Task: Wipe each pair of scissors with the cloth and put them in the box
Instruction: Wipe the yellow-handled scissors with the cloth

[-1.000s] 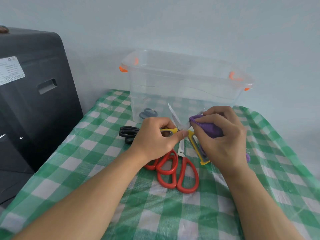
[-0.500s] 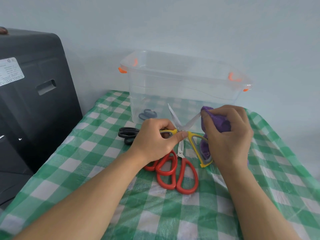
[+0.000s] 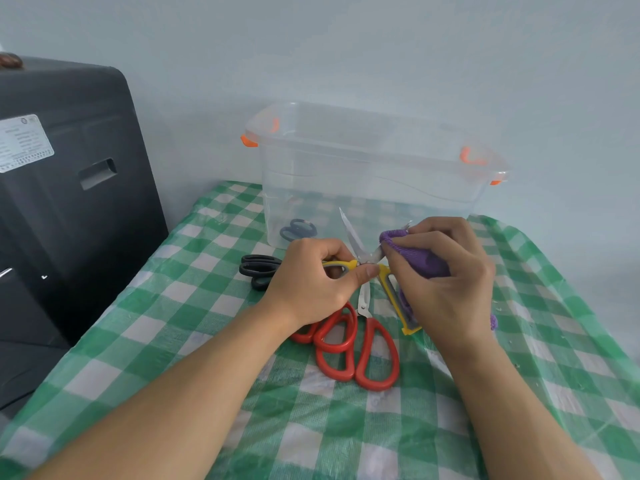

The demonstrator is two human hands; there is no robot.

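Yellow-handled scissors (image 3: 367, 263) are being held open just in front of the clear box (image 3: 374, 188), above the table (image 3: 173, 358). One yellow handle loop is being gripped by the left hand (image 3: 311, 282), fingers curled through it, thumb pressed near the pivot. A purple cloth (image 3: 415, 258) is being pinched by the right hand (image 3: 446, 282) around one blade, fingers curled; the other blade is being left bare, pointing up toward the box. Red scissors (image 3: 360, 351) are lying nearer than the box, beneath both hands. Black scissors (image 3: 258, 270) are lying by the box's front-left corner. Inside the box, grey-blue scissors (image 3: 298, 229) are resting on the floor.
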